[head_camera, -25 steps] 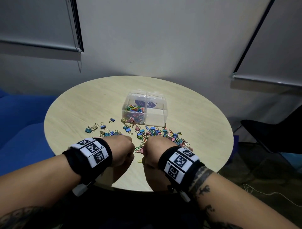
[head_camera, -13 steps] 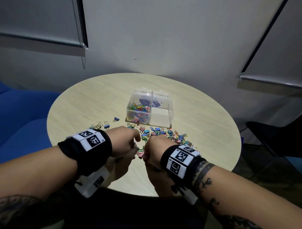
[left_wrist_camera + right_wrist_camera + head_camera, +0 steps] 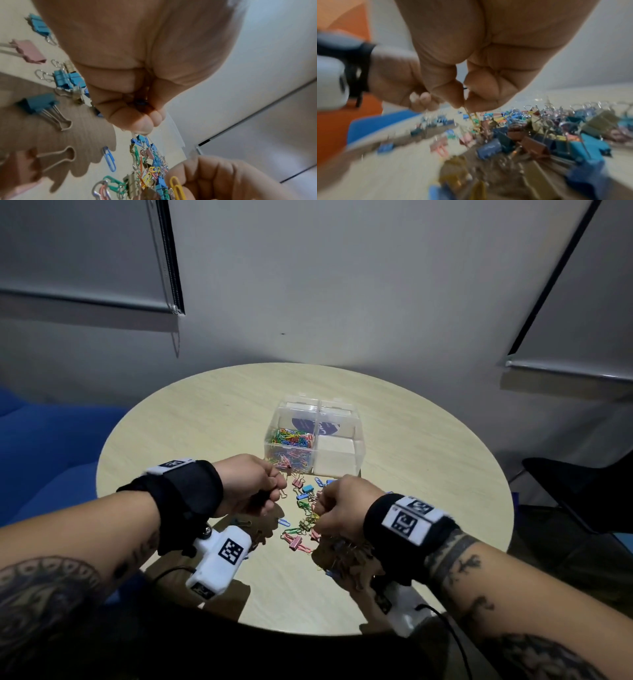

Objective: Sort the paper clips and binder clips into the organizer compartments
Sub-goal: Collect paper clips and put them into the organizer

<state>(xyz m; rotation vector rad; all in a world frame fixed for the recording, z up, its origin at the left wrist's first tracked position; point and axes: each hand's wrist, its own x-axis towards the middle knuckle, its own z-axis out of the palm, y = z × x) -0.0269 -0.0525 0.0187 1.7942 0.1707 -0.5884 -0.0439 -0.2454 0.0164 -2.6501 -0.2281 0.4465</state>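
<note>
A clear organizer (image 3: 356, 426) stands mid-table. Its near left compartment holds coloured paper clips (image 3: 291, 445); the near right one (image 3: 337, 458) shows only its pale floor. A mixed pile of binder clips and paper clips (image 3: 303, 510) lies between my hands. My left hand (image 3: 274, 487) is curled just in front of the organizer and grips a binder clip (image 3: 141, 102) inside the fist (image 3: 150, 121), with wire handles showing below the fingertips. My right hand (image 3: 320, 508) hovers over the pile and pinches a yellow paper clip (image 3: 469, 113) between thumb and forefinger (image 3: 464, 104).
The round wooden table (image 3: 445, 474) has bare surface behind and to both sides of the organizer. More binder clips (image 3: 536, 147) lie heaped under my right wrist. A blue sofa (image 3: 44, 457) is at the left, a dark chair (image 3: 582, 491) at the right.
Both hands have lifted off the table and moved forward. The left hand has come up close to the organizer's front left corner. The right hand has drawn apart from it.
</note>
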